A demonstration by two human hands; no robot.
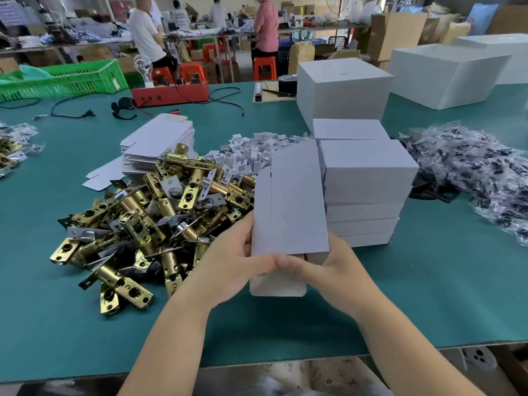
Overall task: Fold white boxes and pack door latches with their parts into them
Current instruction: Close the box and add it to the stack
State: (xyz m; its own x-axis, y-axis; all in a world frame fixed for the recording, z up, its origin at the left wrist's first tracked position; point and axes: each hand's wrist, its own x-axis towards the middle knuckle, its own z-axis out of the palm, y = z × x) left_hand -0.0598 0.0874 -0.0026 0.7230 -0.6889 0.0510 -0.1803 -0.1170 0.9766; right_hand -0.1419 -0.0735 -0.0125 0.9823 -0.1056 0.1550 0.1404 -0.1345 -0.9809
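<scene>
Both hands hold one white box [291, 207] upright above the green table [428, 295], its lower flap hanging open toward me. My left hand [228, 264] grips its left edge and bottom, thumb on the front. My right hand [334, 270] grips the bottom right corner, fingers tucked under the box. A heap of brass door latches [148, 218] lies to the left. Flat unfolded box blanks [154, 144] are stacked behind the heap. Small white folded card parts [251, 152] are piled behind the box. Closed white boxes [365, 184] are stacked to the right.
Clear plastic bags of dark small parts [480, 172] lie far right. Large white cartons [343, 90] stand behind. A red device [171, 94] with cables and a green crate [71, 78] sit at the back left. People work at far tables.
</scene>
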